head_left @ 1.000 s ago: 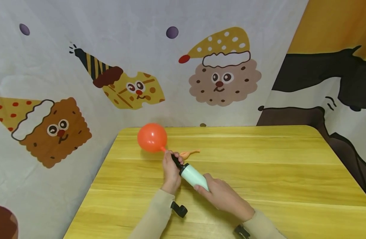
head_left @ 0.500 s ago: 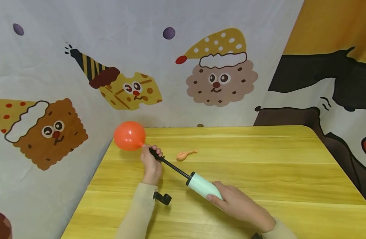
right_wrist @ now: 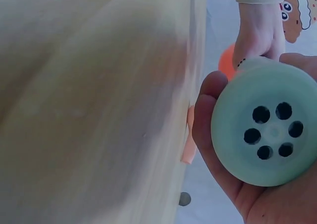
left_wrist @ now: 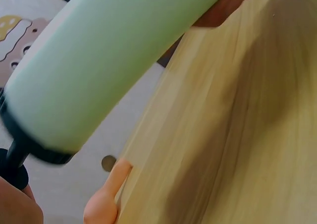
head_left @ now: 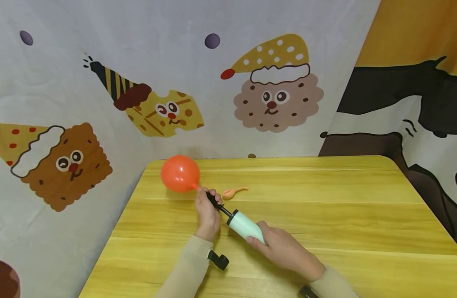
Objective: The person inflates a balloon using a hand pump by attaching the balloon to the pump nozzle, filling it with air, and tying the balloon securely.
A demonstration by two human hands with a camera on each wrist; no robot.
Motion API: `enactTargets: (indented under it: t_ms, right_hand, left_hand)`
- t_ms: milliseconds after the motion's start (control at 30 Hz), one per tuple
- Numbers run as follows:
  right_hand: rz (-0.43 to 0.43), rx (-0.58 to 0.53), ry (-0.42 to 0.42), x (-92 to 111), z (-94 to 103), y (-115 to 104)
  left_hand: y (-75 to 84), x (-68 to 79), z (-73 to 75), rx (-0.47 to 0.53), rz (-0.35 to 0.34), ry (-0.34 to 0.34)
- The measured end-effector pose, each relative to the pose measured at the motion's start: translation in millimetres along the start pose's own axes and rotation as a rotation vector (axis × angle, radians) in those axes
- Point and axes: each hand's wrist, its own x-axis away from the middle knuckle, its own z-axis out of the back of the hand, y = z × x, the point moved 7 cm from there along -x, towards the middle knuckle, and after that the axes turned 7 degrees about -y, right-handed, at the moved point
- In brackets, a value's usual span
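Observation:
A round, inflated red-orange balloon [head_left: 180, 174] sits at the tip of a hand pump. My left hand [head_left: 208, 213] grips the pump's black handle end [head_left: 213, 200] together with the balloon's neck. Curled round the mint-green pump barrel [head_left: 245, 227] is my right hand [head_left: 288, 250]. A short stretch of black rod shows between handle and barrel. In the right wrist view, the barrel's round end [right_wrist: 273, 130] with several dark holes faces the camera, fingers wrapped about it. The left wrist view shows the barrel [left_wrist: 99, 60] close up, the left hand mostly out of sight.
A flat, uninflated orange balloon [head_left: 234, 193] lies on the wooden table [head_left: 344, 215] just beyond the hands. Behind the table's far edge hangs a cloth backdrop [head_left: 176, 49] printed with cartoon biscuits and cheese.
The hands spread apart, drawing out a long stretch of rod, then came closer again, leaving a short stretch. The red-orange balloon swung left with the left hand, then partway back right.

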Motion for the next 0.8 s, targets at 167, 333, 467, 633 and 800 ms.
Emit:
enactTargets:
  t_ms: [167,333,467,633,800]
  right_hand:
    - [-0.005,-0.014,0.018,-8,2.3,-4]
    - [-0.019,-0.021,0.017,-12,2.6,-4]
    - [-0.034,-0.048,0.021,-12,1.0,-3]
    - [-0.061,-0.091,0.019,-3,4.1,0]
    - [-0.058,-0.064,0.0,17,10.5,7]
  left_hand:
    - [-6.3,10.3,-11.6,-0.024,0.032,-0.046]
    - [-10.2,15.7,-17.4,-0.041,0.05,-0.079]
    - [-4.6,11.6,-18.5,-0.054,0.037,-0.081]
    - [5.6,-0.3,-16.6,-0.052,0.004,-0.076]
    - [24.8,-18.5,-2.1,-0.014,-0.049,-0.026]
